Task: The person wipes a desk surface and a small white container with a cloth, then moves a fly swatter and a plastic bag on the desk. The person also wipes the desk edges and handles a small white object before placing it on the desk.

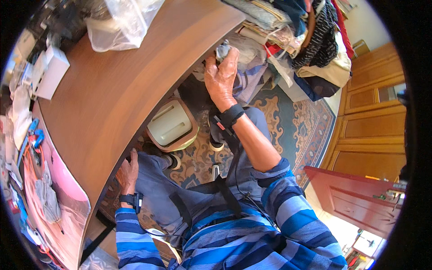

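Observation:
My right hand (220,76) reaches forward past the curved table edge, its fingers closed around a crumpled grey cloth-like bundle (222,51). Just beyond that bundle lie clear plastic and a striped cloth (251,81). My left hand (128,172) is low beside the table's near edge, next to my left thigh. Its thumb and fingers are apart, partly hidden by the edge, and nothing shows in them. The brown tabletop (108,85) stretches across the left side.
A bin with a pale lid (169,122) stands on the patterned rug (297,117) between table and legs. Clothes (315,49) are heaped at the far right. On the table lie a plastic bag (119,27), a white box (50,72), a pink sheet (65,175) and a grey glove (47,193).

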`<state>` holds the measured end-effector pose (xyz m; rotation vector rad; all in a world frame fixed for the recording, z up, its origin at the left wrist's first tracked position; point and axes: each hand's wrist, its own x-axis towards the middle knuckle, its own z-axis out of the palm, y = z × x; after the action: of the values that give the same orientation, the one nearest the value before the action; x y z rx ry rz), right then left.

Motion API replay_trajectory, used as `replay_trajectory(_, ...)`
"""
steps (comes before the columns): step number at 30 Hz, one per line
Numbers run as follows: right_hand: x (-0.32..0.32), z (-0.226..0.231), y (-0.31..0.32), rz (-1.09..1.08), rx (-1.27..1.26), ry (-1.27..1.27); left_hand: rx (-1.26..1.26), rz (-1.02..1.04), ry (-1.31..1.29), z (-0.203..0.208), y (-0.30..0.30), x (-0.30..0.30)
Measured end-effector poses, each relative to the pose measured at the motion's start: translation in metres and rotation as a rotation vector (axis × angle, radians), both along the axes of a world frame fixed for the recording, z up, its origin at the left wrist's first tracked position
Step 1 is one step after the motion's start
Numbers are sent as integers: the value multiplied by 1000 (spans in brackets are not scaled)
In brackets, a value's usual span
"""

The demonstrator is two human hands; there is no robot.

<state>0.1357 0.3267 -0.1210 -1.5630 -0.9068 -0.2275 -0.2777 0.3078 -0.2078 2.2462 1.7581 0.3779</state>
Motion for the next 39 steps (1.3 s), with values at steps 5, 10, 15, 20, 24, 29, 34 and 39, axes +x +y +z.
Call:
replay_trajectory(5,-12,-62,5,-82,-69,-40,-15,-32,-84,-18,-2,-19)
replay_trajectory(10,-20,-105,1,-79,-148,-5,-336,119,71,-12,6,-23)
replay_trajectory(15,-24,-145,-4,-74,-238,125,-331,195,56,24,-11,-6)
replay_trajectory(20,-29,-197,-7,-57,-340,320,-458,297,134,14,8,-8)
replay_trajectory(24,-24,-244,-4,-56,-412,467,-413,290,179,2,13,-14)
replay_trajectory(29,-10,-305,-1,-37,-566,666,-332,208,188,12,4,-13)
replay_trajectory(34,16,-396,8,31,-702,641,-300,181,114,17,7,-5)
replay_trajectory(39,30,-503,21,67,-885,450,-485,306,183,33,6,7)
